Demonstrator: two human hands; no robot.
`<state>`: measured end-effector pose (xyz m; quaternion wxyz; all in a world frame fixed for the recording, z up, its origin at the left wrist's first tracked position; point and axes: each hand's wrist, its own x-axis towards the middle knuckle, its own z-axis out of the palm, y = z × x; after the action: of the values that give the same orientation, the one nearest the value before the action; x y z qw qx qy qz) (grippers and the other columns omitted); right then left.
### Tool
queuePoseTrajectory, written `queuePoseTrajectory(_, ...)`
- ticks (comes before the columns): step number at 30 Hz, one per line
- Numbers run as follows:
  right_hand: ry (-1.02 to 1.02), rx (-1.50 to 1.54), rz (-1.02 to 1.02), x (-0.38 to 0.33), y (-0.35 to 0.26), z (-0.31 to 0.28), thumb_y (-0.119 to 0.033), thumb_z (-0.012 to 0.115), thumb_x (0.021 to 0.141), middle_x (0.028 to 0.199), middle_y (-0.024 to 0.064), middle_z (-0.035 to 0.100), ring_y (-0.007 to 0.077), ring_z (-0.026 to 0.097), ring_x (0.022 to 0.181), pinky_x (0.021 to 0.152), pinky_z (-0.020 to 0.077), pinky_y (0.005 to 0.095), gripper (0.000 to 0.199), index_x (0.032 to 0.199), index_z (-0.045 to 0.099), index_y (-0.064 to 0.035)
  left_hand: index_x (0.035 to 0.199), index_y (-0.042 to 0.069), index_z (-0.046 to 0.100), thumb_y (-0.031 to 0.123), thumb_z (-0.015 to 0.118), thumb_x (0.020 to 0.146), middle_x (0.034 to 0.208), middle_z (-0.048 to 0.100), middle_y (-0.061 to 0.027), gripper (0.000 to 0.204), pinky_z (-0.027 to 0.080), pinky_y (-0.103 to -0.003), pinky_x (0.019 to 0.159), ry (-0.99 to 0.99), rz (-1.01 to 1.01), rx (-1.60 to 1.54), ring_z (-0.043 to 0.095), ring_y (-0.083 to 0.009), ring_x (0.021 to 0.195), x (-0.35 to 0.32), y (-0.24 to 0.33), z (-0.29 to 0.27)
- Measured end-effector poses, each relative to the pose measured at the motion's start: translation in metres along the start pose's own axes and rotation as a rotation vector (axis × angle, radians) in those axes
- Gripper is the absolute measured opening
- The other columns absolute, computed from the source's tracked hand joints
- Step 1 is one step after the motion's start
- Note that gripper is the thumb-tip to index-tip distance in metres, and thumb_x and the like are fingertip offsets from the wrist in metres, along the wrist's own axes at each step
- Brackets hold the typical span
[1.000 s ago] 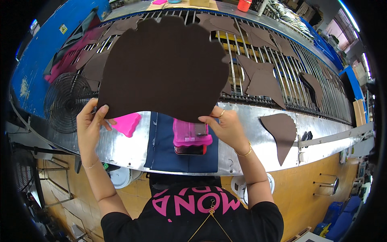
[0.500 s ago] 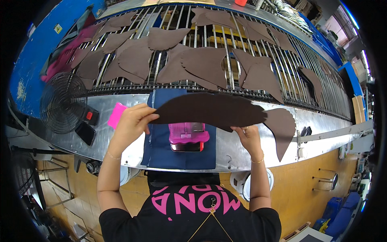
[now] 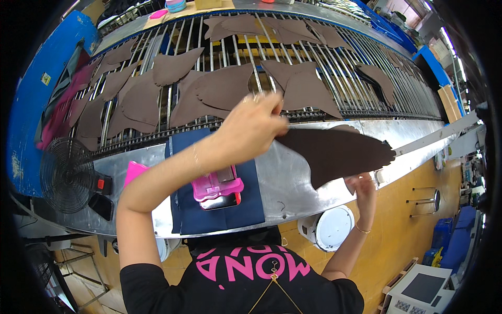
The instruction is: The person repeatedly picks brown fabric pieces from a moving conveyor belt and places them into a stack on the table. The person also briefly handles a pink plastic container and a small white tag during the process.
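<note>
Left hand crosses over to centre, fingers pinched on the left end of a large dark brown leather piece. Right hand is under the piece's lower right edge, fingers curled up against it, supporting from below; grip is partly hidden by the leather. The piece is held in the air, roughly flat, over the right part of the sheet-metal bench, just in front of the roller rack.

The rack carries many similar brown cut pieces laid side by side on its bars, more along the far edge and down the left side.

On the bench below the left forearm: a dark blue cloth mat with a pink tool sitting on a phone-like device. A pink flat item lies just left of the mat. A wire-guard fan sits at the bench's left end. A white round bucket is under the bench near the right forearm.
</note>
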<state>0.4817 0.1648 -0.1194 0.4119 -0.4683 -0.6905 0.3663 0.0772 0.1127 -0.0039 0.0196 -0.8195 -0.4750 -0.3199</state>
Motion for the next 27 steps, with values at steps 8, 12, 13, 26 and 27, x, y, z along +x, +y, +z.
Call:
queuePoseTrajectory(8, -0.078, -0.325, -0.191, 0.079, -0.124, 0.061, -0.008, 0.073, 0.076, 0.089, 0.0067, 0.063, 0.0080, 0.044, 0.058, 0.056, 0.0412, 0.0237, 0.049, 0.123, 0.058, -0.0050, 0.076, 0.010, 0.067, 0.009, 0.064, 0.070, 0.108, 0.051, -0.0069, 0.006, 0.040, -0.041, 0.086, 0.209, 0.302, 0.495, 0.048, -0.0240, 0.104, 0.108, -0.001, -0.029)
queuePoseTrajectory(12, -0.169, -0.025, -0.091, 0.134, -0.088, 0.139, -0.009, 0.057, 0.093, 0.063, 0.0057, 0.058, 0.0082, 0.053, 0.049, 0.047, 0.0439, 0.0257, 0.021, 0.112, 0.059, -0.0001, 0.086, 0.010, 0.067, 0.011, 0.063, 0.073, 0.118, 0.050, -0.0076, 0.014, 0.039, -0.043, 0.093, 0.308, 0.268, 0.546, 0.046, -0.0255, 0.115, 0.109, -0.023, -0.035)
queuePoseTrajectory(13, -0.147, 0.052, -0.077, 0.147, -0.084, 0.158, -0.009, 0.056, 0.094, 0.062, 0.0039, 0.055, 0.0086, 0.054, 0.049, 0.046, 0.0439, 0.0254, 0.014, 0.105, 0.057, 0.0006, 0.090, 0.010, 0.066, 0.012, 0.063, 0.073, 0.121, 0.050, -0.0078, 0.017, 0.038, -0.043, 0.094, 0.351, 0.231, 0.512, 0.045, -0.0262, 0.117, 0.100, -0.019, -0.040)
queuePoseTrajectory(26, -0.274, 0.477, 0.442, 0.321, -0.005, 0.356, -0.008, 0.041, 0.099, 0.094, 0.0068, 0.059, 0.0155, 0.062, 0.066, 0.051, 0.0524, 0.0261, 0.015, 0.111, 0.049, -0.0064, 0.079, 0.015, 0.059, 0.006, 0.067, 0.064, 0.090, 0.060, 0.0020, 0.019, 0.051, -0.037, 0.066, 0.703, -0.061, 0.044, 0.062, -0.0189, 0.083, -0.026, 0.073, -0.093)
queuePoseTrajectory(27, -0.266, 0.465, 0.470, 0.325, -0.003, 0.361, -0.007, 0.040, 0.099, 0.095, 0.0069, 0.058, 0.0159, 0.062, 0.068, 0.051, 0.0527, 0.0261, 0.016, 0.112, 0.049, -0.0059, 0.077, 0.015, 0.059, 0.006, 0.067, 0.064, 0.089, 0.060, 0.0033, 0.018, 0.050, -0.035, 0.065, 0.745, -0.169, 0.037, 0.062, -0.0175, 0.082, -0.020, 0.079, -0.091)
